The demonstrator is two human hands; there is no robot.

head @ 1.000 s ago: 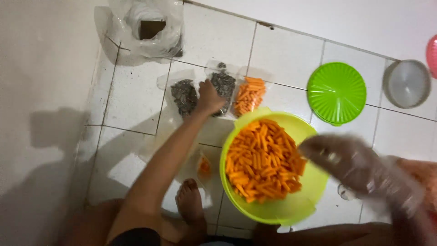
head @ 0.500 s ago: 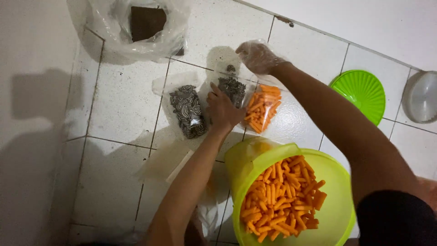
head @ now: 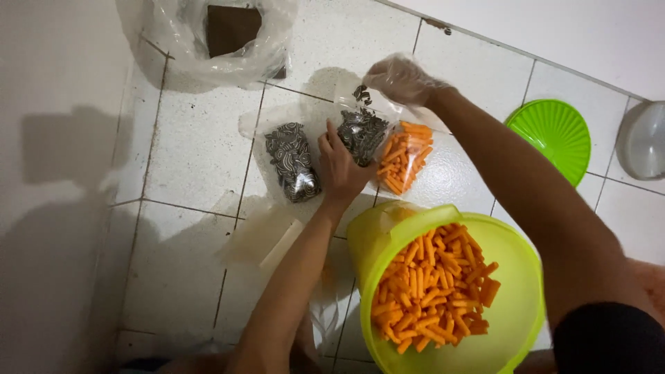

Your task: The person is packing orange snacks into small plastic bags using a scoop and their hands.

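Note:
My left hand point(head: 341, 168) rests on a clear bag of dark striped seeds point(head: 364, 131) on the tiled floor and holds its lower end. My right hand point(head: 402, 77), in a thin clear plastic glove, pinches the top of that same bag. To its left lies a second bag of dark seeds point(head: 292, 163). To its right lies a clear bag of orange snack sticks point(head: 403, 157). A lime green bowl point(head: 366, 239) full of orange sticks stands near me, under my right arm.
A large clear plastic bag with a brown block inside point(head: 232, 34) lies at the top left. A green round lid point(head: 557, 137) and a grey round container point(head: 644, 142) sit at the right. A white wall runs along the left.
My right hand has come across from above the bowl to the top of the middle seed bag. My left hand has stayed on that bag. The view has shifted closer.

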